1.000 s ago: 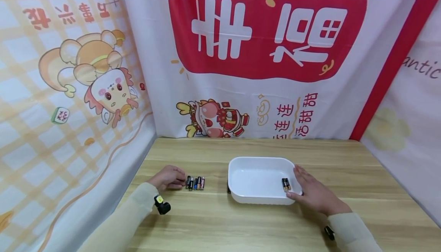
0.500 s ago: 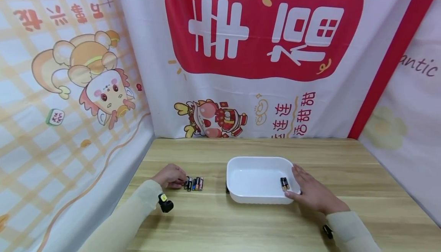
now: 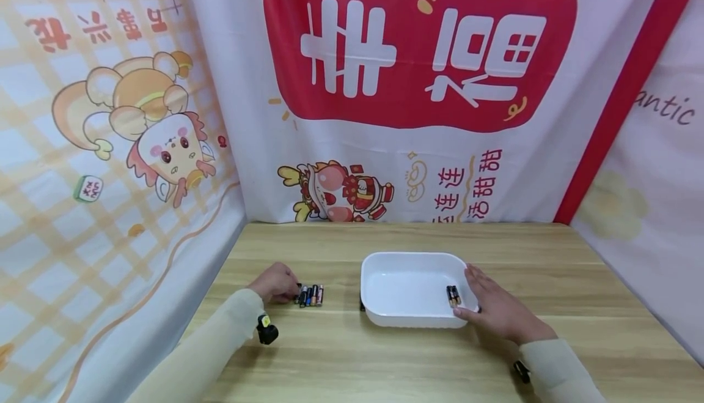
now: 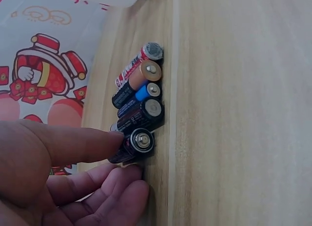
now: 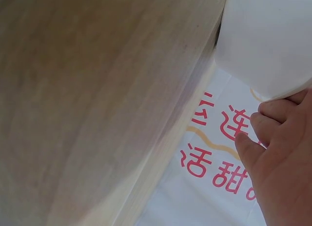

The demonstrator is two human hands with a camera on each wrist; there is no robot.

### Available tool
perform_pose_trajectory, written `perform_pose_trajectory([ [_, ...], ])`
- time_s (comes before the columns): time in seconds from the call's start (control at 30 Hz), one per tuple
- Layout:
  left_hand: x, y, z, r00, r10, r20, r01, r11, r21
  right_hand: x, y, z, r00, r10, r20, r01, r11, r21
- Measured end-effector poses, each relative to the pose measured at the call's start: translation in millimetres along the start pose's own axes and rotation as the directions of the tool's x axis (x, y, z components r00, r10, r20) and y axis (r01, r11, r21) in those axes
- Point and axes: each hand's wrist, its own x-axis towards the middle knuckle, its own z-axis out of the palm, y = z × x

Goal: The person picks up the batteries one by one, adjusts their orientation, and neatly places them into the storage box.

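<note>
My left hand (image 3: 275, 282) is at the left end of a short row of batteries (image 3: 310, 295) lying side by side on the table. In the left wrist view its thumb and curled fingers pinch the nearest black battery (image 4: 135, 145). Beside that one lie another dark battery (image 4: 142, 114), a blue one (image 4: 146, 92), a copper-topped one (image 4: 145, 73) and a red-and-white one (image 4: 146, 55). My right hand (image 3: 497, 306) holds the right side of a white plastic box (image 3: 385, 290), thumb at the rim. Two black-and-copper batteries (image 3: 453, 295) lie inside.
A small dark object (image 3: 362, 305) shows at the box's left edge, partly hidden. The wooden table (image 3: 330, 360) is bounded by printed cloth (image 3: 242, 85) at the back and sides.
My left hand has moved slightly right and closed in on the leftmost battery. My right hand stays at the box; the camera view shifts a little.
</note>
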Motion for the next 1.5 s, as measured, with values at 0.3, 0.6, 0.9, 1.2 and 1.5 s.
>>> perform_pose_trajectory([
  [0.3,2.6,0.1,3.6,0.998,0.035,-0.042,-0.029,0.990,0.139,0.4,0.4,2.8,1.000,0.013,-0.006,-0.013,1.000,-0.010],
  [0.6,2.5,-3.4,2.8,0.996,0.065,-0.055,-0.056,0.988,0.140,-0.2,0.7,3.5,1.000,0.006,-0.002,-0.006,1.000,-0.006],
  [0.9,-0.1,-7.3,-3.2,0.994,0.109,-0.001,-0.109,0.991,-0.081,0.1,0.0,2.4,1.000,0.008,-0.002,-0.008,1.000,0.000],
  [1.2,-4.0,-7.6,-11.7,0.994,0.103,0.049,-0.092,0.979,-0.183,2.1,-0.4,2.5,1.000,0.002,0.004,-0.002,1.000,-0.004],
  [1.5,-6.2,-7.3,-16.2,0.993,0.091,0.068,-0.072,0.968,-0.242,8.4,-7.3,2.9,1.000,-0.011,0.000,0.011,1.000,-0.009],
])
